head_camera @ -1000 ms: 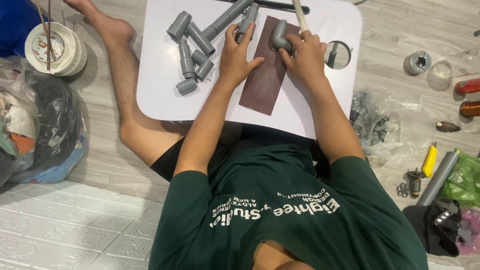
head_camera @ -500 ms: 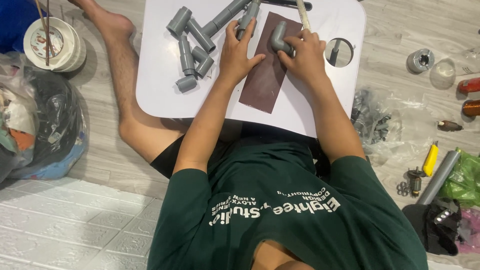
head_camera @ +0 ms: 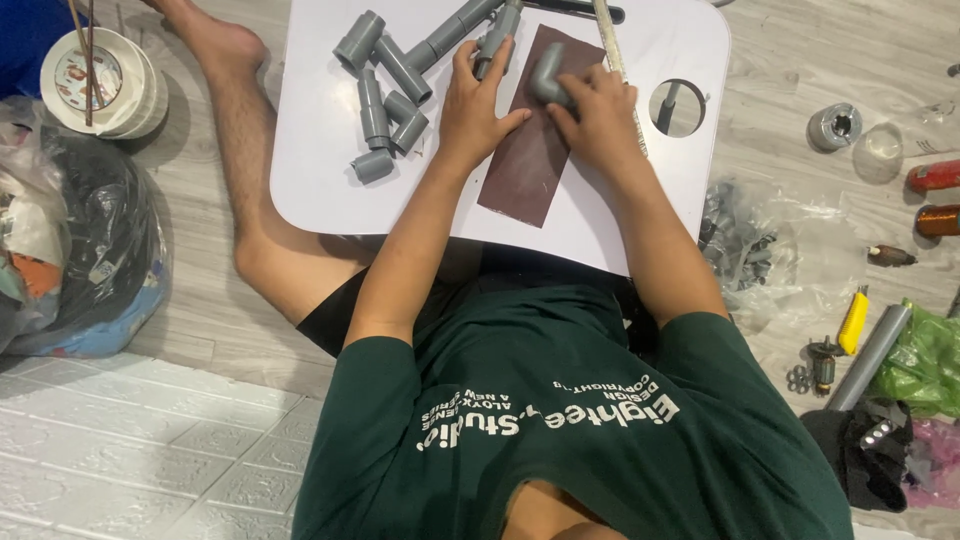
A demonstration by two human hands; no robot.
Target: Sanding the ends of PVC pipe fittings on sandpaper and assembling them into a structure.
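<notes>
Sandpaper [head_camera: 535, 150], a dark reddish-brown sheet, lies flat on the white lap table [head_camera: 320, 150], near the middle of its top, and both hands are on it. The far edge of the table is cut off by the top of the picture, so the long grey pipes [head_camera: 455, 30] there are seen only in part. The person's lap and the near edge of the table are hidden under the green shirt and the forearms. The upper end of the sandpaper is covered by the hands, so its full length cannot be seen.

At the left of the table lies a group of short grey pipe fittings [head_camera: 385, 105], some touching each other. At the right a round hole [head_camera: 677, 107] opens in the table top.

The left hand [head_camera: 475, 110] rests with the palm down; the thumb presses the left edge of the sheet, and the fingers curl over a grey pipe piece just beside it. If they really grip this piece, I cannot tell. The right hand [head_camera: 600, 115] is closed around a grey elbow fitting [head_camera: 550, 80] and holds it against the sandpaper; only the bent end of the fitting shows out of the fingers. Both forearms reach forward from the body, wrists nearly straight.
</notes>
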